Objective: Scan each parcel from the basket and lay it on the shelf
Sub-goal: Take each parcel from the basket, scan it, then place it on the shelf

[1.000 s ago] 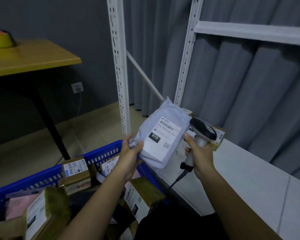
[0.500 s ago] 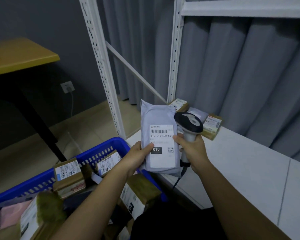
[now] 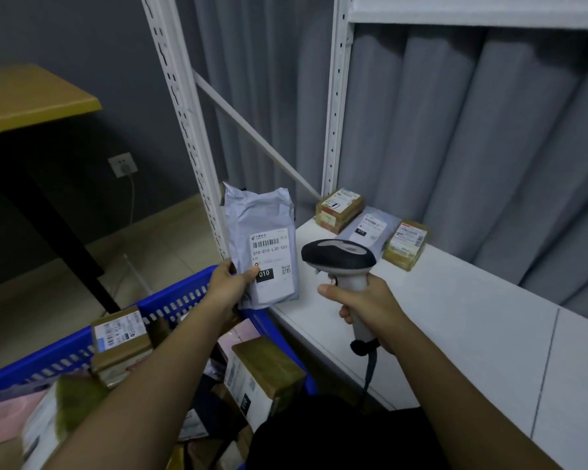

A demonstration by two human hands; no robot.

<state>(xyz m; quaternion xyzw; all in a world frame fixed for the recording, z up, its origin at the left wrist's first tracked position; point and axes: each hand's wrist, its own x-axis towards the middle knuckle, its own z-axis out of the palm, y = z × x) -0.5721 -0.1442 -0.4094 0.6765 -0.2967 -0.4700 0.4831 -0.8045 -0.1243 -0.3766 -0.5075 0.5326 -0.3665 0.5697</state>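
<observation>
Parcel (image 3: 261, 252), the grey mailer marked 010, now stands upright at the near left corner of the shelf (image 3: 455, 317), label facing me. My left hand (image 3: 230, 286) pinches its lower left edge, thumb on the label. Half a second ago the scanner (image 3: 340, 262) overlapped its right side; now the 2 have drawn apart and the scanner sits just right of it, clenched by the handle in my right hand (image 3: 367, 307). A second ago the mailer was tilted over the basket (image 3: 170, 300); since then it has swung upright and toward the shelf.

I take that to mean the scan is done, though I see no beam or beep to prove it. I judge laying it down comes next, beside the 3 parcels at the back: a box (image 3: 339, 209), a mailer (image 3: 369, 228), another box (image 3: 406, 244). Plenty remain in the basket.
</observation>
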